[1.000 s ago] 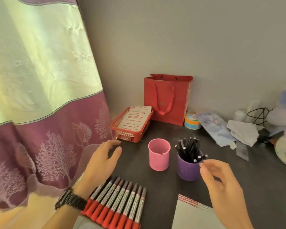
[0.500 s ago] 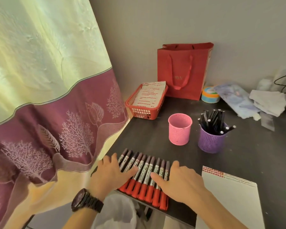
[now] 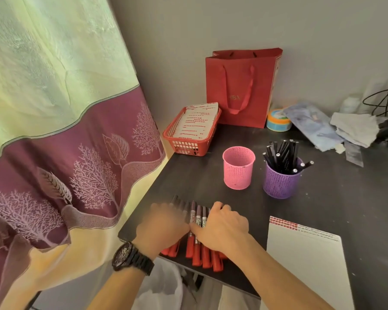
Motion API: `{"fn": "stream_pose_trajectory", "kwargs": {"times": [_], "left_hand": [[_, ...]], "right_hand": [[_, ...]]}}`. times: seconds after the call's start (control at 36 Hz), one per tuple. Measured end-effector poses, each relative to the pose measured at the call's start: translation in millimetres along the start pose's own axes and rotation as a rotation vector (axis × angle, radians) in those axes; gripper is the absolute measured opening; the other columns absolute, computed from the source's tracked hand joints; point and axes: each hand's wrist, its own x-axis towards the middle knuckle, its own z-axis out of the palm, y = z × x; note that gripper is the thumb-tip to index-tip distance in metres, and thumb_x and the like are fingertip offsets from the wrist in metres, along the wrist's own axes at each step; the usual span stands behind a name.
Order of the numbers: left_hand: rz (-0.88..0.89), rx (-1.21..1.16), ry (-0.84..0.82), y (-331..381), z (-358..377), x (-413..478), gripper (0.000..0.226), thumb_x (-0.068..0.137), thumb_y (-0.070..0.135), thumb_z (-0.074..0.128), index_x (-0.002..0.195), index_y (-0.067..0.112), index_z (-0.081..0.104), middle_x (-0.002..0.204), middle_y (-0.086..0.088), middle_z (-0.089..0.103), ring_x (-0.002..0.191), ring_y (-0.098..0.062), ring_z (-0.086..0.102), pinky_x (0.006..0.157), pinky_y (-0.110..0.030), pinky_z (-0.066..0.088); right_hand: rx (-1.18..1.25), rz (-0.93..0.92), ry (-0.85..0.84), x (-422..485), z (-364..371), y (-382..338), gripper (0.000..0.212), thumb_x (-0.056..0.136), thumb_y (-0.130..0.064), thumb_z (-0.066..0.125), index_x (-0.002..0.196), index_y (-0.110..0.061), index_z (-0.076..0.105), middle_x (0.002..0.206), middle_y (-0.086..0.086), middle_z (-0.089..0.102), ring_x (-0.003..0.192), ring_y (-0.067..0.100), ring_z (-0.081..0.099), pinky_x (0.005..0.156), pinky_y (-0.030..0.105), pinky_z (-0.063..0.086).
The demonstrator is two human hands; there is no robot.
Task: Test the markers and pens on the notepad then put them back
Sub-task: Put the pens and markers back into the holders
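Note:
A row of red markers [image 3: 197, 220] with grey caps lies at the table's near left edge, their red ends [image 3: 205, 257] sticking out towards me. My left hand [image 3: 164, 223], blurred and wearing a black watch, curls over the left side of the bunch. My right hand [image 3: 223, 227] grips the right side, fingers bent over the caps, so the markers are squeezed between both hands. A white notepad [image 3: 307, 262] lies to the right. Behind stand a pink mesh cup [image 3: 239, 173] with nothing visible in it and a purple mesh cup [image 3: 280, 185] full of black pens [image 3: 282, 155].
A red basket [image 3: 189, 147] holding printed sheets and a red paper bag [image 3: 240, 86] stand at the back by the wall. A tape roll [image 3: 278, 122], papers and cables clutter the back right. A patterned curtain [image 3: 76, 153] hangs along the dark table's [image 3: 336, 202] left side.
My hands dropped from near the cups onto the markers, lay flat on the spread row, and have now drawn together, bunching the markers. The camera tilted down.

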Motion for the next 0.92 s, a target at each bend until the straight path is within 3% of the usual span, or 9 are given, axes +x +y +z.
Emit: {"fn": "stream_pose_trajectory", "kwargs": {"times": [0.17,0.28,0.44,0.53,0.64,0.69,0.78,0.83,0.92], "left_hand": [[0.029,-0.006,-0.124,7,-9,14,0.052,0.087,0.054,0.060,0.107,0.015,0.030,0.115,-0.014,0.052,0.104,-0.035,0.058,0.082,-0.040,0.049],[0.062,0.035,-0.129,10,-11,18,0.052,0.085,0.052,0.063,0.106,0.016,0.031,0.093,-0.004,0.049,0.084,-0.025,0.055,0.065,-0.032,0.044],[0.099,0.076,-0.106,17,-12,17,0.047,0.080,0.049,0.065,0.101,0.019,0.035,0.084,0.003,0.045,0.079,-0.019,0.052,0.057,-0.027,0.038],[0.098,0.082,-0.071,18,-12,16,0.041,0.083,0.048,0.061,0.102,0.022,0.035,0.084,0.007,0.044,0.071,-0.009,0.047,0.051,-0.023,0.034],[0.099,0.055,-0.087,18,-13,16,0.038,0.081,0.053,0.058,0.098,0.024,0.040,0.087,0.008,0.052,0.074,-0.008,0.054,0.055,-0.024,0.040],[0.089,-0.040,-0.107,23,-14,16,0.037,0.078,0.054,0.060,0.093,0.024,0.044,0.086,0.005,0.059,0.073,-0.011,0.059,0.058,-0.025,0.044],[0.047,-0.543,-0.193,41,-12,9,0.038,0.069,0.040,0.071,0.091,0.013,0.057,0.073,-0.004,0.069,0.066,-0.021,0.068,0.062,-0.033,0.053],[0.020,-0.955,-0.287,60,-5,2,0.026,0.079,0.015,0.071,0.098,0.002,0.060,0.063,-0.010,0.067,0.059,-0.026,0.068,0.060,-0.042,0.058],[0.069,-1.190,-0.288,94,5,-14,0.018,0.086,-0.006,0.059,0.103,0.000,0.061,0.064,-0.015,0.064,0.062,-0.030,0.067,0.062,-0.042,0.058]], "right_hand": [[0.025,0.015,-0.031,12,-3,-14,0.102,0.082,-0.067,0.061,0.151,-0.004,0.022,0.144,0.015,0.043,0.127,0.029,0.052,0.095,0.039,0.046],[0.025,-0.001,-0.016,13,4,-19,0.092,0.084,-0.051,0.069,0.148,-0.005,0.023,0.140,0.017,0.045,0.122,0.030,0.055,0.092,0.038,0.049],[0.181,-0.016,-0.032,17,0,-4,0.070,0.087,-0.041,0.068,0.139,-0.009,0.035,0.136,0.015,0.052,0.120,0.031,0.056,0.090,0.038,0.050],[0.526,0.024,-0.094,14,-18,23,0.052,0.085,-0.041,0.060,0.127,-0.012,0.046,0.124,0.010,0.059,0.110,0.027,0.060,0.086,0.036,0.047],[1.338,0.090,-0.114,-3,-37,73,0.013,0.082,-0.024,0.059,0.086,-0.012,0.060,0.076,0.004,0.064,0.063,0.016,0.062,0.060,0.027,0.051],[1.697,0.159,-0.142,-14,-46,106,0.011,0.091,-0.012,0.054,0.085,-0.006,0.061,0.068,0.006,0.065,0.051,0.016,0.060,0.048,0.024,0.049],[2.006,0.246,-0.138,-32,-55,160,0.018,0.089,-0.011,0.054,0.100,-0.002,0.065,0.075,0.008,0.064,0.052,0.019,0.057,0.043,0.026,0.048],[2.133,0.274,-0.068,-47,-60,194,0.031,0.078,-0.012,0.058,0.106,-0.003,0.064,0.078,0.008,0.062,0.055,0.019,0.058,0.044,0.027,0.050],[2.256,0.286,0.096,-70,-65,238,0.035,0.073,-0.012,0.055,0.106,-0.002,0.060,0.075,0.007,0.058,0.055,0.017,0.054,0.043,0.026,0.049]]}}
